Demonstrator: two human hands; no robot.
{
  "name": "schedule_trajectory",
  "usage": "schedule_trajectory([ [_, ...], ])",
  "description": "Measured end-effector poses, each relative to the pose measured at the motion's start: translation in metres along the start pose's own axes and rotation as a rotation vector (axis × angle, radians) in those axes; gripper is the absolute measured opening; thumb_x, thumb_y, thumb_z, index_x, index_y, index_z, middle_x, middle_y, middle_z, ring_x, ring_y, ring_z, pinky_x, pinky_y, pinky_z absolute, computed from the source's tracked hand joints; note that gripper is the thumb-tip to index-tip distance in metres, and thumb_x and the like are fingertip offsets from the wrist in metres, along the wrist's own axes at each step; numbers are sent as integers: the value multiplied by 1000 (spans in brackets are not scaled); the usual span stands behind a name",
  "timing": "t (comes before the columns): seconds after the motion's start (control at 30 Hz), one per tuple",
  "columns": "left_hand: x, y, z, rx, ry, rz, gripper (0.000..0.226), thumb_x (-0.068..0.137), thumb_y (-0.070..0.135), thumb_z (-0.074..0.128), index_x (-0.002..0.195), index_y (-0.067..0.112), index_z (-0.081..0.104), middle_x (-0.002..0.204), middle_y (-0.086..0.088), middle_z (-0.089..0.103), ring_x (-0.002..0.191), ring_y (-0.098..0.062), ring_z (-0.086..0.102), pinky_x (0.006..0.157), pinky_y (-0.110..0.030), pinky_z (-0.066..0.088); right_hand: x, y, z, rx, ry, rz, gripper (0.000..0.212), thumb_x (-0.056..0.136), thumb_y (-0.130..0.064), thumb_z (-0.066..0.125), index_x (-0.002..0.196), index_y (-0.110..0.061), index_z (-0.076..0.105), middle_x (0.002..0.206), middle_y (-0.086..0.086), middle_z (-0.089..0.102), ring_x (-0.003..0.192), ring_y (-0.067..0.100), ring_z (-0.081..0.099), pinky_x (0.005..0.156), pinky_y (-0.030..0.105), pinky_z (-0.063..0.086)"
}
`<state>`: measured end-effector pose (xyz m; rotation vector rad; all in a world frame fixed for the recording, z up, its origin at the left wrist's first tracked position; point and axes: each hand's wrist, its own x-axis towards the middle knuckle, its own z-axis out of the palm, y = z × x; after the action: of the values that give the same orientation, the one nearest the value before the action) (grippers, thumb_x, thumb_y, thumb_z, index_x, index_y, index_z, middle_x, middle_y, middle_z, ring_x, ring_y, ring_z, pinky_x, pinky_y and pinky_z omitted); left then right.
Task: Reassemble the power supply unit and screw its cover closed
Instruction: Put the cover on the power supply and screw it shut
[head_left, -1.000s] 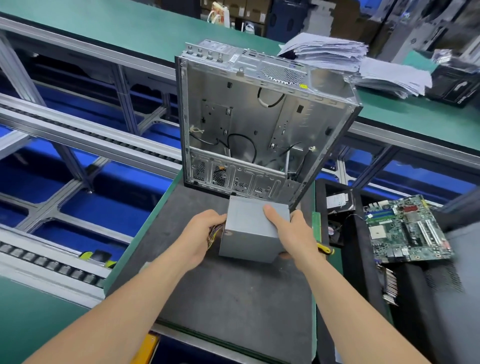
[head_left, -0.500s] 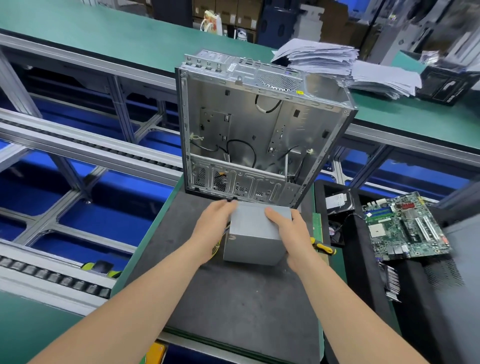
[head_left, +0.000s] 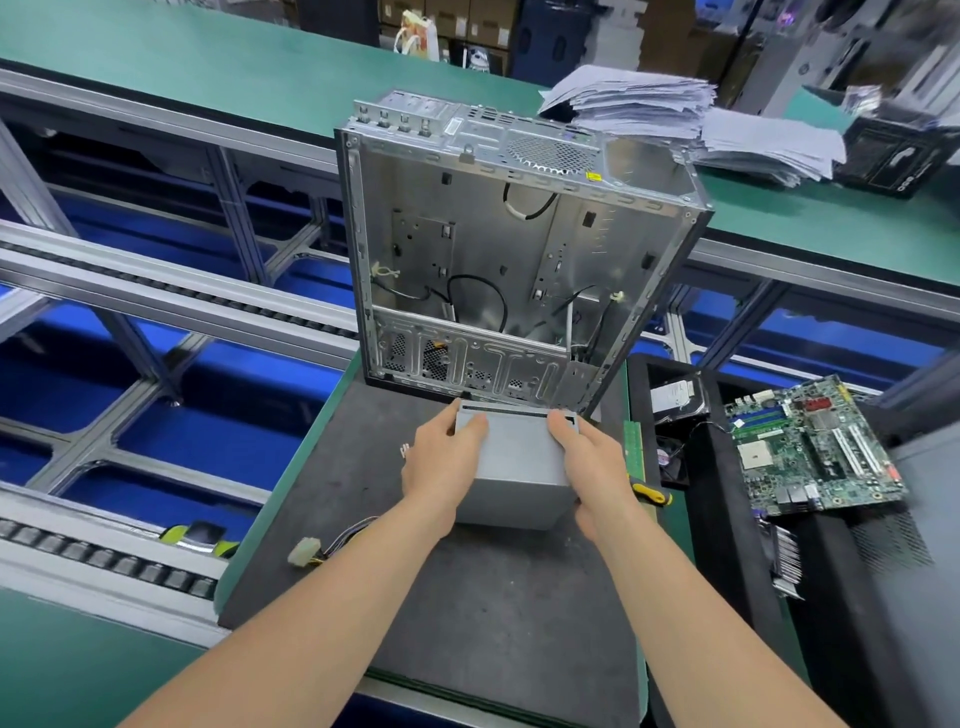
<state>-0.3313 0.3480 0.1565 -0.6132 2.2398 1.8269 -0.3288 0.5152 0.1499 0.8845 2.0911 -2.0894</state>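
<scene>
A grey metal power supply unit rests on the dark mat, close to the foot of an upright, open computer case. My left hand grips its left side, thumb over the top. On the right side, my right hand clasps it the same way. A bundle of its wires ends in a white connector lying on the mat to the left. The unit's underside and far face are hidden.
A motherboard lies on a black surface at the right, beside a small fan and a yellow-handled tool. Paper stacks sit on the green bench behind the case. Conveyor rails run along the left.
Both hands have slid the power supply forward toward the case, and the wire bundle with its white connector now trails out on the mat at the left.
</scene>
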Motion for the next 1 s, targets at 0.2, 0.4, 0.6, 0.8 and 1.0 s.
schedule_trajectory([
  [0.2, 2, 5, 2, -21, 64, -16, 8, 84, 54, 65, 80, 56, 58, 90, 34, 59, 106, -17, 58, 92, -40, 48, 4, 3, 2, -23, 24, -42, 39, 90, -58, 71, 107, -23, 73, 119, 2, 72, 115, 30, 67, 98, 49, 53],
  [0.4, 6, 1, 0, -16, 75, 4, 5, 85, 53, 65, 84, 54, 60, 92, 34, 59, 102, -15, 60, 98, -46, 52, 4, 1, 1, -50, 48, -42, 45, 83, -65, 73, 95, -22, 74, 109, 3, 75, 108, 29, 69, 100, 55, 55],
  [0.6, 7, -5, 1, 72, 63, 49, 36, 87, 63, 56, 121, 50, 61, 105, 28, 63, 108, -20, 59, 101, -47, 48, -3, 1, 4, -73, 72, -24, 64, 77, -80, 62, 110, -27, 73, 121, 3, 71, 116, 29, 65, 101, 47, 53],
  [0.8, 9, -3, 7, 193, 140, 151, 25, 91, 62, 46, 91, 39, 56, 84, 17, 64, 84, -17, 59, 69, -36, 39, -6, 15, 0, -30, 14, -183, 40, 94, -55, 58, 100, -18, 69, 96, 4, 72, 90, 23, 63, 78, 38, 43],
  [1.0, 17, -1, 12, 194, 179, 233, 44, 100, 61, 39, 76, 24, 44, 73, 2, 59, 76, -18, 55, 60, -35, 33, -6, 11, 3, -146, 155, -333, 49, 97, -47, 57, 77, -2, 50, 69, 1, 38, 68, 15, 32, 66, 36, 24],
])
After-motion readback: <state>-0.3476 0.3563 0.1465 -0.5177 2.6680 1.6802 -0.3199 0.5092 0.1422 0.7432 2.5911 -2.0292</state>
